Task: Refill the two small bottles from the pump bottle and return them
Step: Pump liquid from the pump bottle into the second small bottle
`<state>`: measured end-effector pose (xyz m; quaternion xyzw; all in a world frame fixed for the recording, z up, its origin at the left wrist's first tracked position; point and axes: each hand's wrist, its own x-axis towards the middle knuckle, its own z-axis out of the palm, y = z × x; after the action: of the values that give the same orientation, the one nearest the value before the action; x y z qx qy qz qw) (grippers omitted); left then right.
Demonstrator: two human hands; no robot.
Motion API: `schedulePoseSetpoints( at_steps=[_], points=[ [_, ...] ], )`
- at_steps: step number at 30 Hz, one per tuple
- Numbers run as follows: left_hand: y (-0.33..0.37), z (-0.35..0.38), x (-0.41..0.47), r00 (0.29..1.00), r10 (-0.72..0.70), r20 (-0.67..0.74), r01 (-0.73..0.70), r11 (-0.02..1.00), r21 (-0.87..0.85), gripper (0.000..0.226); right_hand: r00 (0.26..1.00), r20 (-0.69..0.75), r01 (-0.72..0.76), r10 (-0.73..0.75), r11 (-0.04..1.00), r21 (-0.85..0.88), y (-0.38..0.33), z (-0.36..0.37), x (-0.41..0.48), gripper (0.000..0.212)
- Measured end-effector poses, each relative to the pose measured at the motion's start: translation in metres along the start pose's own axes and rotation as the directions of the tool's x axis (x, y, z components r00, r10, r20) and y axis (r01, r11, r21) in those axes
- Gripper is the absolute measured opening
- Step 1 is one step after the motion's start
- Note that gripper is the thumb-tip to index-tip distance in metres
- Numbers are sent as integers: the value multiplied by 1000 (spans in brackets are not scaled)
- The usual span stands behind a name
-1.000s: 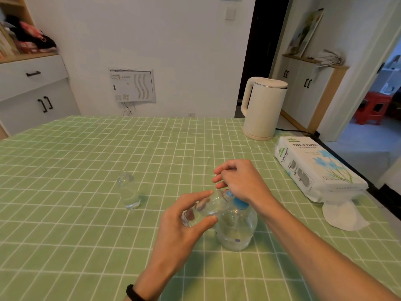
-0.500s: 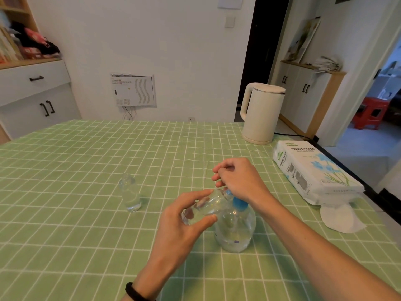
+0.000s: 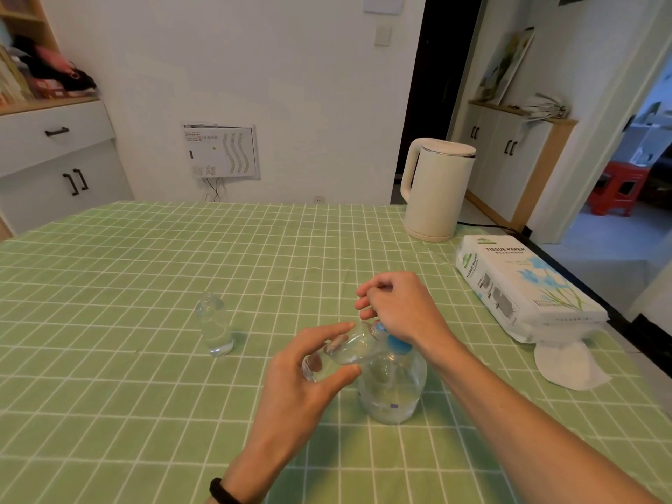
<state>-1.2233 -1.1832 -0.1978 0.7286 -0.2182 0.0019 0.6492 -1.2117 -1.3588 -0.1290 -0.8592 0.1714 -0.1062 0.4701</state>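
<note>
A clear pump bottle (image 3: 392, 391) with a blue pump head stands on the green checked tablecloth near the front. My left hand (image 3: 305, 387) grips a small clear bottle (image 3: 345, 352), tilted with its mouth at the pump's spout. My right hand (image 3: 400, 311) lies on top of the pump head, fingers curled over it and hiding most of it. A second small clear bottle (image 3: 214, 329) stands upright and uncapped to the left, with a little clear liquid at its bottom.
A cream electric kettle (image 3: 436, 191) stands at the table's far right, its cord running off the edge. A tissue paper pack (image 3: 516, 285) lies along the right edge with a loose white tissue (image 3: 567, 369) in front of it.
Both hands and the bottles keep the same pose. Only the camera has tilted slightly, shifting the scene downward in view.
</note>
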Motion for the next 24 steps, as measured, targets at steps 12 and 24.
schedulePoseSetpoints(
  at_steps=[12,24],
  points=[
    [5,-1,1,1000,25,1,-25,1000,6,53,999,27,23,-24,999,28,-3,-2,4,28],
    [-1,1,-1,1000,-8,-3,8,1000,0,54,1000,12,-8,7,999,42,5,1,4,33]
  ],
)
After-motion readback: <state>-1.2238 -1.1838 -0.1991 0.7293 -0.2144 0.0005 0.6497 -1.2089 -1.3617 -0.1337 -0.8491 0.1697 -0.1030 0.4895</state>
